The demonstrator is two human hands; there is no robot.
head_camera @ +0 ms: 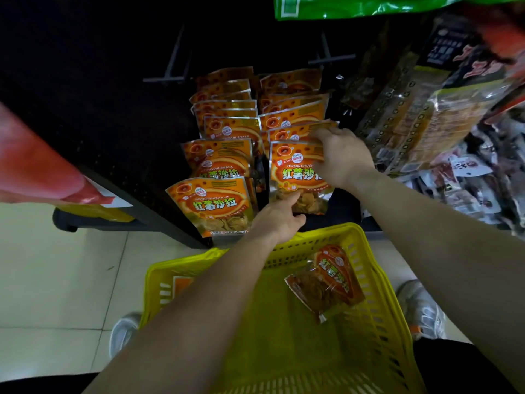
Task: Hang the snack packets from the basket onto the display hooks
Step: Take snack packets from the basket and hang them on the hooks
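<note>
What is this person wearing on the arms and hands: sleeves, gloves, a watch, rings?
The left hand and right hand are ungloved, with no ring, watch or bracelet visible. Both forearms are uncovered right to the picture's edge, so no sleeve shows. No markings or bandages can be seen.

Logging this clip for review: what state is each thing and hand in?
Front right snack packet: at the display, held by both hands.
Left hand: pinches its bottom edge.
Right hand: grips its top corner.
Yellow basket: holds one packet.
Packet in basket: lying loose.
Upper hooks: bare.
</note>
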